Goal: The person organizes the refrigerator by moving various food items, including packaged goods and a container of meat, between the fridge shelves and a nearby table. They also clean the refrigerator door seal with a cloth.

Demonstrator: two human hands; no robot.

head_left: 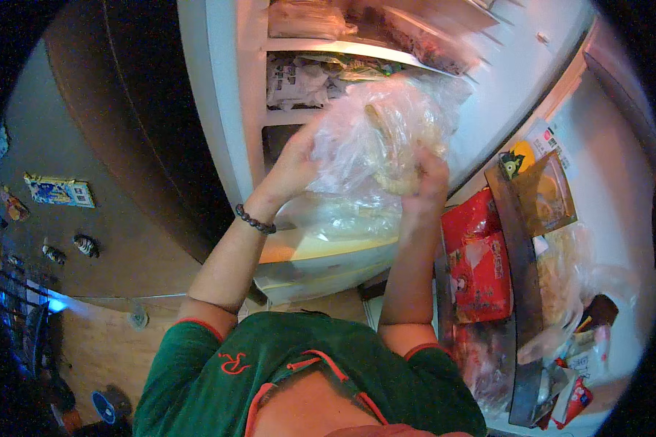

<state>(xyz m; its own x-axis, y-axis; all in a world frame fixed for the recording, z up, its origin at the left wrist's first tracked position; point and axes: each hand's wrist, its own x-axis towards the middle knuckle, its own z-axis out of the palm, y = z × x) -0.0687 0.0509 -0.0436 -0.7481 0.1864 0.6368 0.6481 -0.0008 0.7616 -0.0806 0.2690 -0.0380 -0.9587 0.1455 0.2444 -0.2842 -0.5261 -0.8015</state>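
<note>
A crumpled clear plastic bag [342,138] is held up between my two hands, in front of the shelves of an open refrigerator. Something pale yellow and curved [397,178] shows in or behind the film on its right side; its kind cannot be made out. My left hand [297,166], with a dark bead bracelet at the wrist, grips the bag's left edge. On the right side, my right hand [431,175] is closed on the plastic, slightly blurred. Below the bag, a pulled-out drawer [328,255] with a yellowish front edge holds more clear plastic.
Packages fill the upper shelf [332,45] and the one below. To the right, the open door [619,218] carries racks with red packets [481,277], a brown pouch [550,193] and plastic bags. Magnets [86,245] dot a dark surface at the left.
</note>
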